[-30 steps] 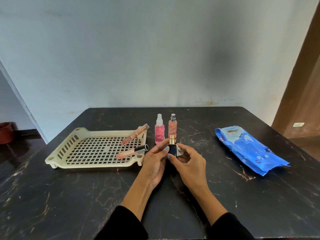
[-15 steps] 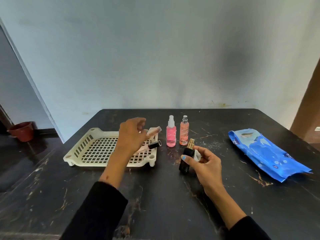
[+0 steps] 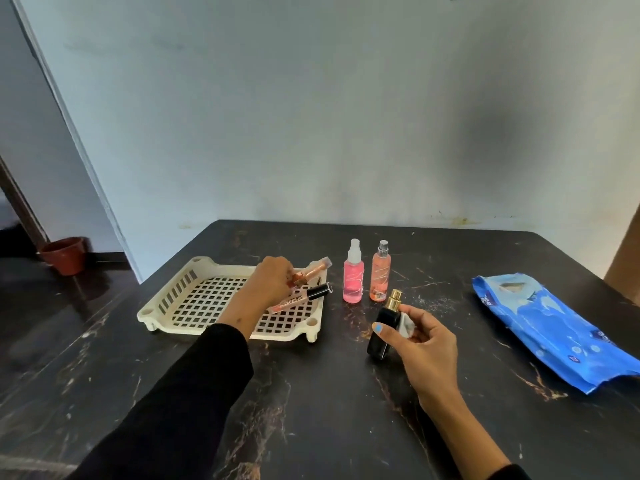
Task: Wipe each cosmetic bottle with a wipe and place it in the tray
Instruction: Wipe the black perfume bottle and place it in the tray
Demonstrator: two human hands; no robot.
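Observation:
My right hand [image 3: 420,344] grips a black perfume bottle [image 3: 379,336] with a gold sprayer, tilted just above the table, and holds a small white wipe [image 3: 405,323] against its side. My left hand [image 3: 272,284] reaches over the cream slotted tray [image 3: 180,299], its fingertips pinching the dark end of a copper lip gloss tube [image 3: 313,270] that leans on the tray's far right corner. A second lip gloss [image 3: 303,297] with a black cap lies in the tray just below that hand. A pink spray bottle [image 3: 353,278] and an orange spray bottle [image 3: 380,275] stand upright right of the tray.
A blue pack of wipes [image 3: 554,327] lies at the right side of the dark marble table [image 3: 311,410]. A red-brown pot [image 3: 65,254] sits on the floor at the far left. A wall runs along the table's back edge.
My left hand let go of the black bottle and moved left over the tray to the copper tube. My right hand now holds the bottle and wipe alone.

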